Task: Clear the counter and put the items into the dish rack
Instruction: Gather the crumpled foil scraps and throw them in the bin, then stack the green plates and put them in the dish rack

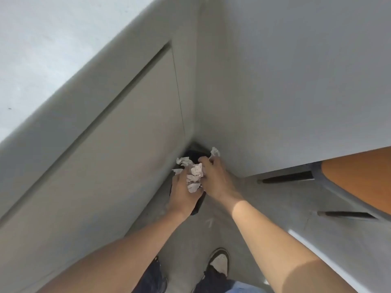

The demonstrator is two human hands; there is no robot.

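Both my hands reach down into a floor corner, over a black bin [191, 156] that they mostly hide. Crumpled white paper [195, 176] is bunched between them. My left hand [183, 192] cups the paper from the left, with scraps sticking out above its fingers. My right hand [213, 179] presses on it from the right, and another scrap [214, 152] pokes out past its fingertips. No counter items or dish rack are in view.
A grey cabinet door [118, 144] rises on the left and a pale wall [285, 92] on the right, meeting at the corner. Drawer fronts with dark slot handles [287, 177] and an orange-topped surface [359, 178] lie at right. My shoe [220, 261] stands on the grey floor.
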